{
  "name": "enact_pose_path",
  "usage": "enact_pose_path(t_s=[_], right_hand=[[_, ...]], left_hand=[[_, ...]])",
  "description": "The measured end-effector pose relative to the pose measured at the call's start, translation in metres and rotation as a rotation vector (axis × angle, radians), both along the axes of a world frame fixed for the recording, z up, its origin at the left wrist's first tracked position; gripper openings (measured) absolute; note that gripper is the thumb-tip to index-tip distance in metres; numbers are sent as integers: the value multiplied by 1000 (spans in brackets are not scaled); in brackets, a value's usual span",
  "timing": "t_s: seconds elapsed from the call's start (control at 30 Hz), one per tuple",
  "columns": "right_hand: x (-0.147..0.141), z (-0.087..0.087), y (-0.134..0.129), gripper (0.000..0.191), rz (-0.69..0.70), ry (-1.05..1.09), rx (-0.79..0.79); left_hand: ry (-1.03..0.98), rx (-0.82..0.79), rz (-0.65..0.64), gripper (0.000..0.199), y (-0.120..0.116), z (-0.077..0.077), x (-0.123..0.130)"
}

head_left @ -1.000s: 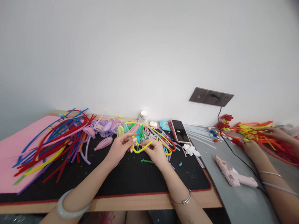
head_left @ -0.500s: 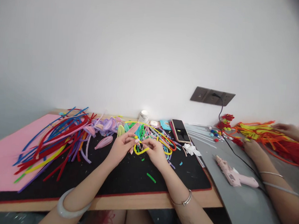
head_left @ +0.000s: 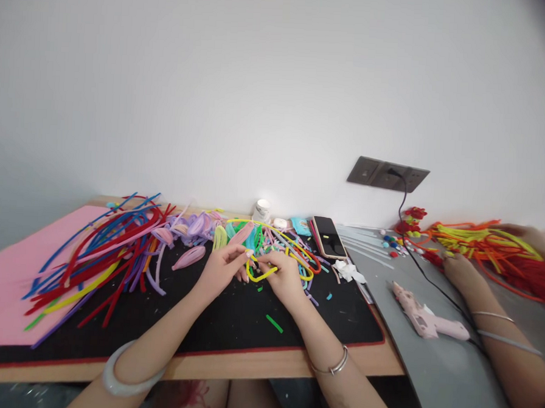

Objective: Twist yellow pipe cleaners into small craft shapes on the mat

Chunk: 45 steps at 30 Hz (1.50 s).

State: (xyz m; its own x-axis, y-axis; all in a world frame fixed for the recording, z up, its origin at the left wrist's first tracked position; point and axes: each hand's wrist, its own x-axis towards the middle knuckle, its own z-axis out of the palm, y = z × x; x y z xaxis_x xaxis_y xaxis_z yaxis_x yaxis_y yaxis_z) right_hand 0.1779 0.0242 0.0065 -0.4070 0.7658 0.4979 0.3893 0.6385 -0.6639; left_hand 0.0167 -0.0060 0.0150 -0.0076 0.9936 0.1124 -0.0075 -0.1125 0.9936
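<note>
Left hand (head_left: 226, 268), right hand (head_left: 281, 274): fingertips pinch yellow pipe cleaner (head_left: 256, 280) from opposite sides, apparently to control bend. Glue gun (head_left: 424, 317) set apart at right, likely for clearance.

The left hand (head_left: 223, 267) and the right hand (head_left: 281, 276) hold a bent yellow pipe cleaner (head_left: 260, 278) between their fingertips, above a black mat (head_left: 229, 323). Just below the grip, toward the right hand's side, a short green piece (head_left: 274, 324) lies on the mat, while beyond the grip stands a white cup (head_left: 262, 211) near the wall. Well to the right of the grip are a dark-screened phone (head_left: 329, 237), a pink glue gun (head_left: 426, 315) and a co-worker's hands (head_left: 461, 276) at orange and yellow strands (head_left: 476, 239).
</note>
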Motion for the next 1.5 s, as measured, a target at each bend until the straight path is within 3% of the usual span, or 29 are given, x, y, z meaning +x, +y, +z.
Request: enact_pose_path(t_s=[0.23,0.43,0.8,1.07,1.2,1.33,1.5], right_hand=[[-1,3,-4,20,-46,20,12],[-5,7,-8,38,108,16,90],[-8,2,-9,17,19,63,143],[-4,-2,-8,11,-89,89,-66],[-4,3,-9,20,-153,85,-100],[-4,7,-9,26,-60,239,-234],[-4,4,-6,30,94,494,-579]], left_hand=[[-40,-15,46,25,1,-1,-1],[-247,-51,89,25,3,-7,-3],[-313,-79,-16,23,1,-5,1],[-73,52,-89,23,2,-6,0],[8,111,-124,24,0,-2,0],[30,136,-183,22,-1,-1,0],[172,289,-210,18,-1,-4,-1]])
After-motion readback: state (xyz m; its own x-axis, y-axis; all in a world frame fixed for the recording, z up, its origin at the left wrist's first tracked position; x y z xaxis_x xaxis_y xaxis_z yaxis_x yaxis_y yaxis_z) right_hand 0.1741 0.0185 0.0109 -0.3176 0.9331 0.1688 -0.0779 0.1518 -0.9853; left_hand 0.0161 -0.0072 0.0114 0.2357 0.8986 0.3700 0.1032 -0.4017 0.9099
